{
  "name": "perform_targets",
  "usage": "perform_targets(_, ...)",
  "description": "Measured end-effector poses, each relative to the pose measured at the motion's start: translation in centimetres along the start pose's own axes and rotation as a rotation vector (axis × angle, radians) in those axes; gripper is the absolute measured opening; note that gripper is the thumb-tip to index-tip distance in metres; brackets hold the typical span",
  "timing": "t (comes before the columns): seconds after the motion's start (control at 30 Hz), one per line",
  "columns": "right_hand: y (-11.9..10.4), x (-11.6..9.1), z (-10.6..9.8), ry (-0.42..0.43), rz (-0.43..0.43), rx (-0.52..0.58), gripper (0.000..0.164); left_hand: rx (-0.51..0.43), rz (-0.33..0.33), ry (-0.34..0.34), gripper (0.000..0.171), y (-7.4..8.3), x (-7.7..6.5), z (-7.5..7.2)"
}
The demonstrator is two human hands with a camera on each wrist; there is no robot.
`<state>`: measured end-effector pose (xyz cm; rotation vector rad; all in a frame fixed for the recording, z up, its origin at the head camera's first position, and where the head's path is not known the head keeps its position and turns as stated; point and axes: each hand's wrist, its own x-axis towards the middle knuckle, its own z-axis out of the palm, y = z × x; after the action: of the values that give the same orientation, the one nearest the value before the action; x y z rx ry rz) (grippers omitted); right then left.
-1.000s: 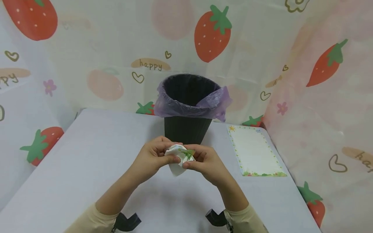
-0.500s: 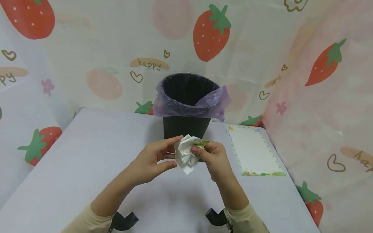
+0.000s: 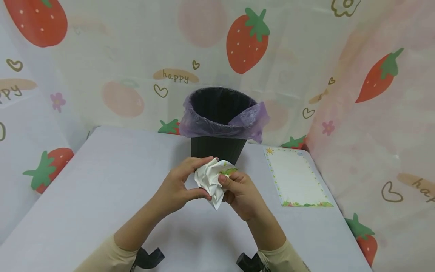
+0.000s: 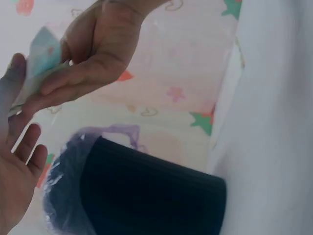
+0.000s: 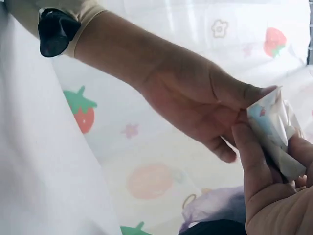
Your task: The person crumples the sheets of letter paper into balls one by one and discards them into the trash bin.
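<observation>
In the head view a crumpled sheet of paper [image 3: 208,176], white with a green-printed edge, is held above the table in front of the bin. My right hand [image 3: 244,192] pinches its right side, thumb on the near face. On the other side, my left hand [image 3: 175,187] holds the paper between the thumb below and the index finger above. The left wrist view shows a pale blue printed part of the paper [image 4: 45,54] between the hands. Folded layers of the paper [image 5: 274,122] appear in the right wrist view, with some fingers hidden behind them.
A black bin [image 3: 212,148] lined with a purple plastic bag [image 3: 217,130] stands at the back of the white table [image 3: 112,181]. A flat sheet of paper with a flowered border [image 3: 299,177] lies at the right. Strawberry-print cloth [image 3: 129,56] hangs around the table.
Both hands have shifted their hold on the paper; its crumpled white side now faces up more. Half a second ago the left thumb stood off the paper; now it touches its lower edge.
</observation>
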<state>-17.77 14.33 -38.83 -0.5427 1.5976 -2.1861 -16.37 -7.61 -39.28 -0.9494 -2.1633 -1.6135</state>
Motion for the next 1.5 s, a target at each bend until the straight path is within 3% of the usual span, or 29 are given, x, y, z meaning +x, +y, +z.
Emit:
perform_targets(0.17,0.5,-0.1,0.6,0.042,-0.003,0.011,0.018,-0.214,-0.034,0.006,0.08,-0.1,-0.4,1.2)
perform_targets(0.33,0.4,-0.4,1.5,0.116,-0.047,-0.092,0.017,-0.319,-0.085,0.106,0.067,0.2,-1.0,2.0)
perform_targets(0.43,0.2,-0.5,1.5,0.077,-0.114,-0.222,0.05,-0.348,-0.101,0.178,0.06,0.4,-1.1,2.2)
perform_targets(0.57,-0.2,-0.8,1.2,-0.111,-0.231,-0.387,0.093,-0.437,-0.095,0.236,0.049,0.5,-1.0,2.1)
perform_targets(0.67,-0.2,-0.9,1.3,-0.165,-0.288,-0.459,0.097,-0.499,-0.075,0.253,0.042,0.6,-0.9,2.1)
perform_targets(0.77,0.1,-1.0,1.6,-0.089,-0.324,-0.51,0.077,-0.525,-0.051,0.272,0.038,0.7,-0.9,2.4)
perform_targets(0.9,0.5,-0.9,2.1,0.012,-0.347,-0.507,0.068,-0.513,-0.05,0.301,0.035,0.9,-1.0,2.9)
perform_targets(1.03,0.7,-0.8,2.3,0.015,-0.293,-0.322,0.066,-0.461,-0.034,0.284,0.034,1.0,-1.1,3.2)
perform_targets(1.17,0.5,-1.0,2.4,-0.001,-0.267,-0.171,0.065,-0.329,0.059,0.218,0.042,1.0,-0.9,3.2)
perform_targets(1.33,0.0,-1.3,2.5,0.038,-0.279,-0.142,0.049,-0.173,0.179,0.163,0.067,1.0,-0.6,2.9)
perform_targets(1.4,0.0,-1.4,2.6,0.057,-0.27,-0.119,0.039,-0.139,0.214,0.16,0.069,1.1,-0.5,2.8)
perform_targets(1.5,0.1,-1.4,2.8,0.039,-0.28,-0.099,0.036,-0.121,0.291,0.167,0.067,1.0,-0.2,2.5)
